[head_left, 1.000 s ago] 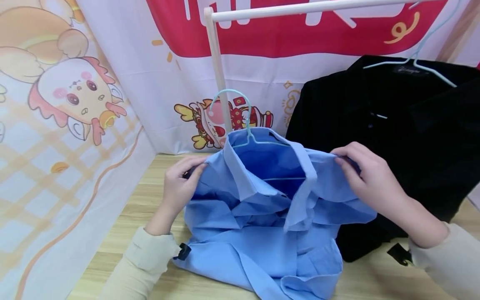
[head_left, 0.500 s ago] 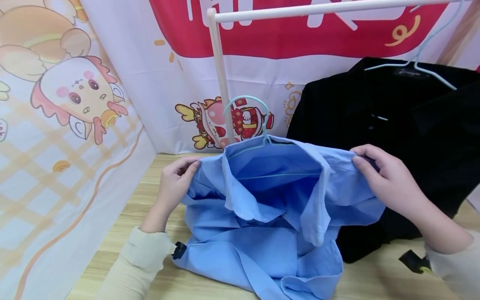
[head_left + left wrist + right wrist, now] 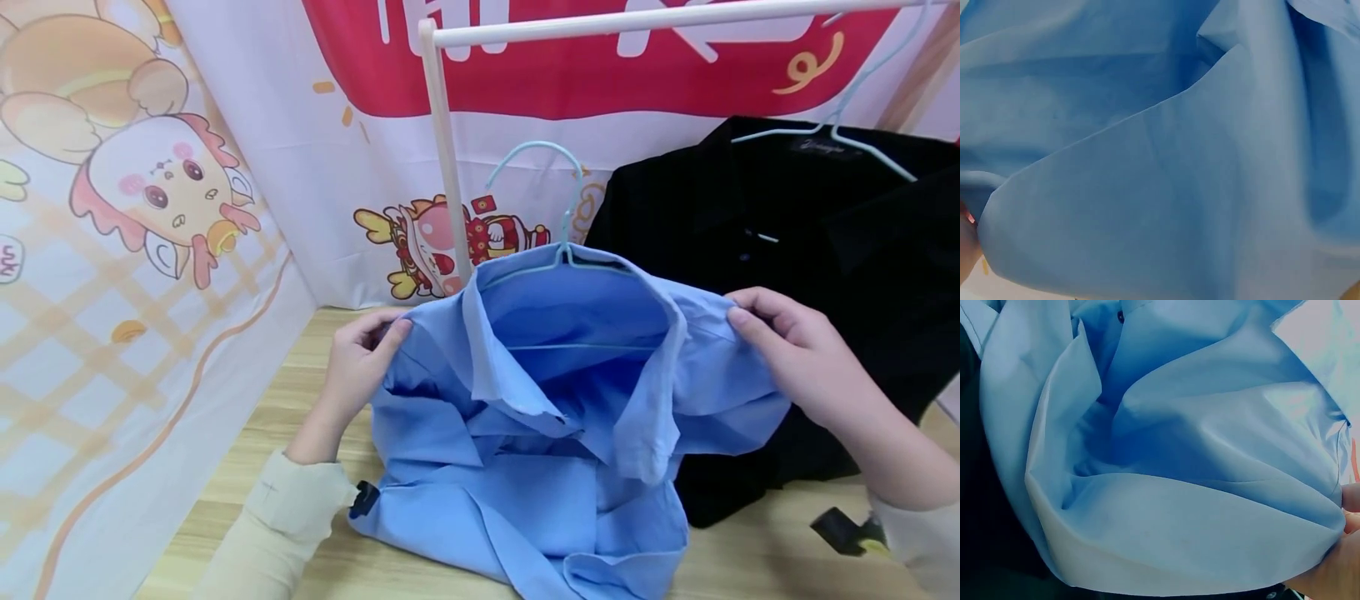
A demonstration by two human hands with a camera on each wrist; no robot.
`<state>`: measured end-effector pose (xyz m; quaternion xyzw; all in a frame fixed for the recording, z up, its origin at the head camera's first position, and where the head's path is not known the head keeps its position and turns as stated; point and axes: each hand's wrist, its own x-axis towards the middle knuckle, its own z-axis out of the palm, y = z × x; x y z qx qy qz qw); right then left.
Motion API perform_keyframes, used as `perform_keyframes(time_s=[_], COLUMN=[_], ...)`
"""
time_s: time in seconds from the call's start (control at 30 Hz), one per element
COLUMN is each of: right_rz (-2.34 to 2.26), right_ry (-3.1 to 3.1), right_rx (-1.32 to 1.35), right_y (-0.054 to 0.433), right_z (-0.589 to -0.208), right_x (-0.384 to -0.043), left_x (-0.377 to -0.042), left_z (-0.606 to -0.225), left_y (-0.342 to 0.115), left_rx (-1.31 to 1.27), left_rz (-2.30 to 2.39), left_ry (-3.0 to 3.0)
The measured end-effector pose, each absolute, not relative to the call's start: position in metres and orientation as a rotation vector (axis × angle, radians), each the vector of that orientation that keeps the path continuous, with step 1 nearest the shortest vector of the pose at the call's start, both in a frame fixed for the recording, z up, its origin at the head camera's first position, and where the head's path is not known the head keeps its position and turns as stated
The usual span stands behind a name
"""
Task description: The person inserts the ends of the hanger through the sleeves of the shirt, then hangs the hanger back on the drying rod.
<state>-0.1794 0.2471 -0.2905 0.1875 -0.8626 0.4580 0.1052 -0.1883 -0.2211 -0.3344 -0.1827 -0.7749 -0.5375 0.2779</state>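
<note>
A light blue collared shirt (image 3: 540, 500) is held up by its shoulders, its lower part lying crumpled on the table. Inside its open neck sits a pale mint hanger (image 3: 567, 218), whose hook stands up above the collar. My left hand (image 3: 358, 358) pinches the shoulder at the left between thumb and fingers. At the other shoulder my right hand (image 3: 802, 346) pinches the cloth the same way. Blue cloth fills most of the left wrist view, with a bit of the hand (image 3: 966, 244) at the edge. In the right wrist view, fingers (image 3: 1352, 499) grip the shirt's edge.
A white rail (image 3: 637, 21) on a wooden post (image 3: 444, 150) crosses the back. From it a black shirt (image 3: 810, 242) hangs on a second mint hanger (image 3: 832, 125) at the right. Printed cloth (image 3: 180, 333) walls the left side. The wooden table (image 3: 285, 400) lies below.
Both hands keep their hold on the shirt. The right hand has moved to the right, stretching the shoulders wider. The hanger's hook has shifted right and now stands higher above the collar.
</note>
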Motion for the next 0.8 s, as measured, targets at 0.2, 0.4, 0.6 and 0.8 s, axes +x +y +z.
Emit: perform_keyframes(time_s=[0.2, 0.4, 0.6, 0.8], right_rz=[1.375, 1.331, 1.346, 1.394], right_ry=[-2.509, -2.498, -2.449, -2.263], right_rx=[0.522, 0.396, 0.315, 0.304], right_y=[0.252, 0.257, 0.263, 0.271], right_z=[-0.282, -0.269, -0.262, -0.255], right_x=[-0.177, -0.17, -0.168, -0.173], left_x=[-0.188, -0.194, -0.198, -0.209], left_z=[-0.326, -0.312, -0.303, -0.298], left_y=[-0.218, -0.211, -0.2, -0.185], left_rx=[-0.533, -0.55, -0.56, -0.577], left_rz=[-1.475, -1.505, -1.503, -1.511], left_ry=[-2.046, -1.999, -2.025, -2.047])
